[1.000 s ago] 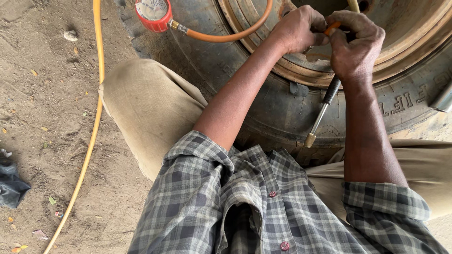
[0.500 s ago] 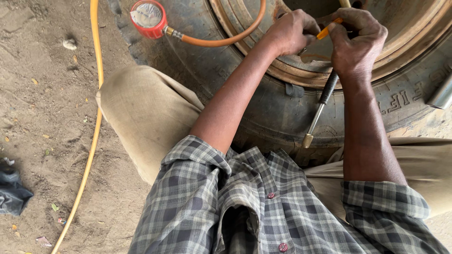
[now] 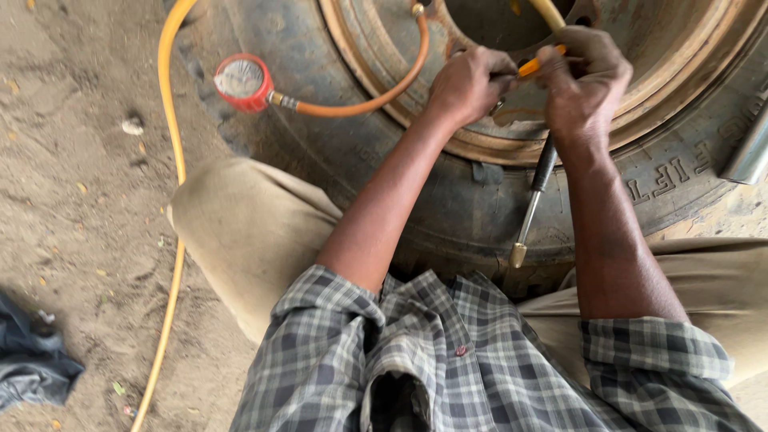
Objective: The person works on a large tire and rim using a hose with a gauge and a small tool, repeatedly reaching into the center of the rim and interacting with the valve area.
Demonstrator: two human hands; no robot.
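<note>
Big tyre (image 3: 400, 184) lies flat under both hands, rusty rim (image 3: 480, 144) up. Left hand (image 3: 470, 84) and right hand (image 3: 584, 80) both pinch the orange hose end (image 3: 538, 64) at the rim. Red gauge (image 3: 242, 82) sits way left, so filling looks barely underway.

No packages, signs or screens show here. The nearest to a label is the raised lettering (image 3: 652, 182) moulded into the black tyre (image 3: 448, 200) sidewall, at the tyre's right side just outside the rusty rim (image 3: 640, 104); it is the same dusty black as the rubber. A round red-cased gauge dial (image 3: 242, 80), pale-faced, lies on the tyre's upper left.
</note>
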